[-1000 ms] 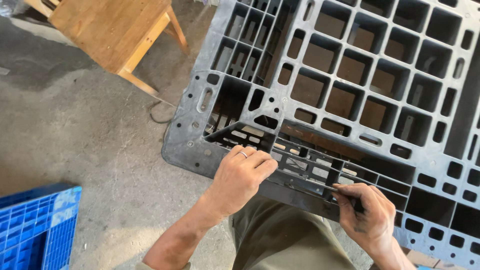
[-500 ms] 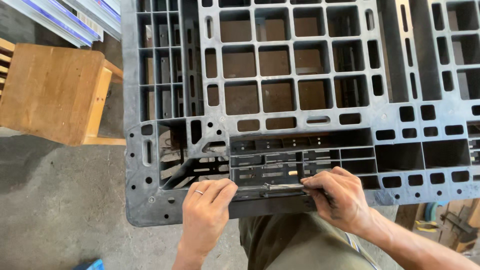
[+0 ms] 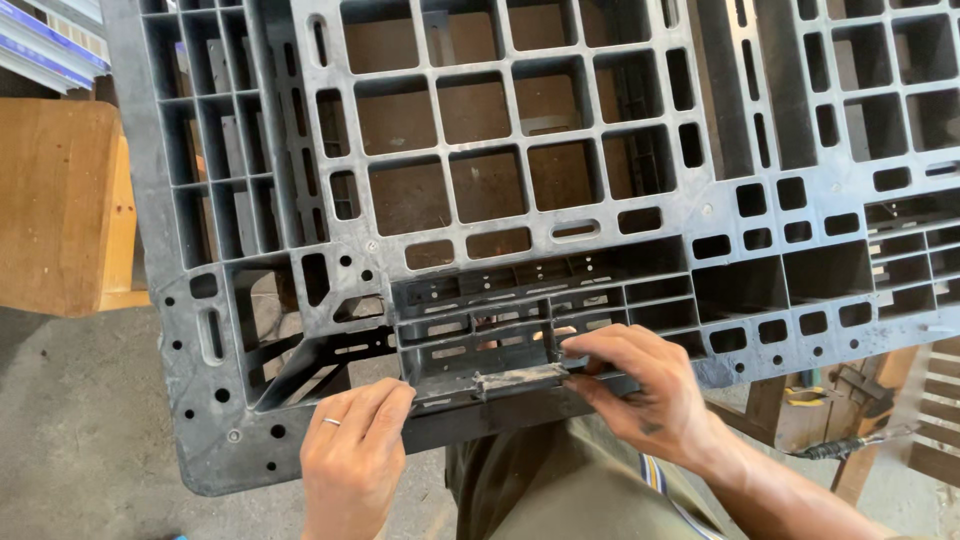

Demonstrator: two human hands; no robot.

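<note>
Compared with the frame half a second earlier, the view has closed in on the pallet's near edge, the left hand (image 3: 355,455) has slid a little to the left along that edge, and the right hand (image 3: 640,395) has shifted from the edge onto a narrow strip. The black plastic pallet (image 3: 520,130) fills most of the view, its open grid showing brown ground beneath; the near edge lies across the person's lap, over olive trousers (image 3: 540,480).

Left hand: fingers curled down over the pallet's lower rim, just left of the recessed ribbed section (image 3: 500,320); a ring shows on one finger. The grip is closed loosely on the rim, the thumb hidden beneath.

Right hand: thumb and fingertips pinch the right end of a grey, scuffed strip (image 3: 520,378) that lies level along the front of the ribbed section, touching it. The grip is closed on the strip; the remaining fingers rest on the ribs above.

Surroundings: a wooden stool (image 3: 60,200) stands at the left, partly behind the pallet's corner. Concrete floor (image 3: 80,430) shows at lower left. Wooden pieces and a dark cable (image 3: 850,445) lie at lower right, beyond the right forearm.
</note>
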